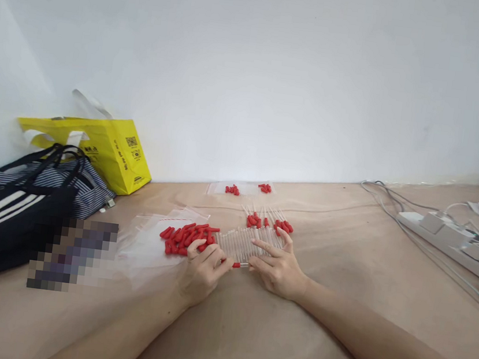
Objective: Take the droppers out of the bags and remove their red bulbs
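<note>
Between my two hands, a red rubber dropper bulb [236, 265] meets the end of a clear glass tube [244, 265]. My left hand [202, 274] pinches at the bulb's side. On the other side, my right hand [281, 271] grips the tube with thumb and fingers, its index finger stretched over a row of glass tubes [231, 245]. A heap of red bulbs [188, 237] lies just beyond my left hand on clear plastic bags [149, 238]. Past the row, thin tubes with red bulbs [284, 226] on them lie in small groups. My fingers partly hide the joined ends.
Farther back, a plastic bag [247, 189] bears more red-ended droppers near the wall. At the left stand a yellow bag [124, 156] and a dark striped bag [11, 221], with a blurred patch beside them. A white power strip [446, 237] with cables lies at the right.
</note>
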Available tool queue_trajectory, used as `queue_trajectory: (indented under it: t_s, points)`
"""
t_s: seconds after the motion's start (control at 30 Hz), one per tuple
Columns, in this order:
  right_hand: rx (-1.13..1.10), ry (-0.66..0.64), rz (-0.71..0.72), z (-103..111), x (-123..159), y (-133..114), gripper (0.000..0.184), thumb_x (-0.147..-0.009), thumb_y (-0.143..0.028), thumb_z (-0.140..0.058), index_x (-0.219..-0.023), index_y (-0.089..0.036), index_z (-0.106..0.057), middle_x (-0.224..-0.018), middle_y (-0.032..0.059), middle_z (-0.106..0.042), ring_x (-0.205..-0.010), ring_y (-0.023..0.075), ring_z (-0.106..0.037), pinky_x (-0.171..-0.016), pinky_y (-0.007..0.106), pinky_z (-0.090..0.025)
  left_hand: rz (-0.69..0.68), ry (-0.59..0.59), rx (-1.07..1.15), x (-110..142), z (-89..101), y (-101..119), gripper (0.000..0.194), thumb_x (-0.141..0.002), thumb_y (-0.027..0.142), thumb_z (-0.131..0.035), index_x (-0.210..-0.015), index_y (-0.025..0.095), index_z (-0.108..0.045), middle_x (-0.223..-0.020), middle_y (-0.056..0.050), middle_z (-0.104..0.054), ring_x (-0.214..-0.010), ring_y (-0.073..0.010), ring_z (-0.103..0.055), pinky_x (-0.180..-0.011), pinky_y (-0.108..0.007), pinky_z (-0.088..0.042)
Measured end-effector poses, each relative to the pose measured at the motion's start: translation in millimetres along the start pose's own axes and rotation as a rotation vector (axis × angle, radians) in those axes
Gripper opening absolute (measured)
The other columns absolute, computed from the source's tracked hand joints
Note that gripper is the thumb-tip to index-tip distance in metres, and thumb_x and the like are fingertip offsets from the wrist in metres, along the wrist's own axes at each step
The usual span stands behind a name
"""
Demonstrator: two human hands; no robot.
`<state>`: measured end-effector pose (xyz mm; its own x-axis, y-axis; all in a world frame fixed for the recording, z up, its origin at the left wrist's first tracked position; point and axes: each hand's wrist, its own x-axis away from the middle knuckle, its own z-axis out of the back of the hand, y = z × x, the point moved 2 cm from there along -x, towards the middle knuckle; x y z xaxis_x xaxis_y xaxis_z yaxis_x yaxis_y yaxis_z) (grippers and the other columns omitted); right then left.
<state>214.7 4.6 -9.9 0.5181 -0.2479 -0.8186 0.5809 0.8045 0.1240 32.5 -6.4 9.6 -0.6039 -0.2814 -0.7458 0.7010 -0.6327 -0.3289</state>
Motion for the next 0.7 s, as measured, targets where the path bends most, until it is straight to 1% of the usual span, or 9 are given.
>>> queue_trajectory:
  t_s: [0.07,0.13,0.27,0.43,0.57,0.63,0.7]
  points:
    - [0.018,-0.004,0.001,-0.3,0.7,0.2,0.014,-0.081,-0.014,-0.047,-0.077,-0.022,-0.057,-0.061,-0.0051,-0.066,-0.100,0.0136,-0.055,-0.103,0.048,-0.002,-0.026,-0.007,0.005,0.3,0.0,0.8,0.027,-0.085,0.008,-0.037,-0.083,0.021,-0.060,-0.056,0.004,-0.055,-0.060,-0.0083,-0.051,-0.080,-0.036,-0.028]
    - [0.034,-0.014,0.003,-0.4,1.4,0.4,0.014,-0.080,-0.014,-0.047,-0.078,-0.022,-0.058,-0.063,-0.0050,-0.067,-0.101,0.0135,-0.054,-0.103,0.048,-0.003,-0.059,-0.020,-0.002,1.1,-0.1,1.0,0.028,-0.085,0.007,-0.035,-0.091,0.021,-0.059,-0.056,0.004,-0.053,-0.060,-0.0083,-0.050,-0.080,-0.035,-0.028]
    - [0.036,-0.015,0.004,0.9,1.9,0.8,0.012,-0.081,-0.016,-0.048,-0.079,-0.022,-0.058,-0.063,-0.0053,-0.067,-0.101,0.0130,-0.054,-0.103,0.047,-0.003,-0.088,-0.048,-0.024,3.1,0.2,0.0,0.032,-0.085,0.004,-0.033,-0.098,0.020,-0.058,-0.056,0.004,-0.051,-0.061,-0.0089,-0.050,-0.083,-0.037,-0.027]
    - [0.011,-0.021,-0.014,0.9,-0.4,-1.3,0.013,-0.081,-0.016,-0.047,-0.077,-0.022,-0.058,-0.063,-0.0051,-0.067,-0.099,0.0134,-0.056,-0.102,0.047,-0.004,-0.105,-0.050,-0.057,4.2,0.0,2.2,0.030,-0.083,0.004,-0.036,-0.097,0.019,-0.058,-0.058,0.004,-0.052,-0.064,-0.0087,-0.050,-0.087,-0.038,-0.027]
    - [-0.071,-0.031,-0.056,1.2,-0.6,-1.4,0.016,-0.081,-0.015,-0.044,-0.076,-0.021,-0.058,-0.063,-0.0044,-0.067,-0.098,0.0141,-0.056,-0.101,0.048,-0.006,-0.115,-0.029,-0.055,4.9,-0.4,2.7,0.030,-0.083,0.004,-0.036,-0.095,0.018,-0.060,-0.058,0.003,-0.053,-0.065,-0.0096,-0.051,-0.088,-0.038,-0.026]
    - [-0.110,-0.032,-0.071,4.7,2.9,3.6,0.017,-0.081,-0.013,-0.043,-0.077,-0.021,-0.057,-0.064,-0.0037,-0.067,-0.098,0.0149,-0.056,-0.100,0.049,-0.008,-0.098,-0.022,-0.054,6.2,1.7,-2.8,0.031,-0.082,0.003,-0.035,-0.093,0.018,-0.060,-0.059,0.002,-0.054,-0.068,-0.0108,-0.053,-0.087,-0.039,-0.027]
    - [-0.113,-0.015,-0.109,10.6,9.8,13.2,0.017,-0.082,-0.013,-0.043,-0.078,-0.020,-0.057,-0.065,-0.0020,-0.066,-0.097,0.0165,-0.056,-0.099,0.049,-0.013,-0.055,-0.015,-0.067,8.3,5.4,-12.4,0.032,-0.081,0.002,-0.035,-0.089,0.019,-0.061,-0.060,0.001,-0.054,-0.069,-0.0119,-0.054,-0.087,-0.040,-0.027]
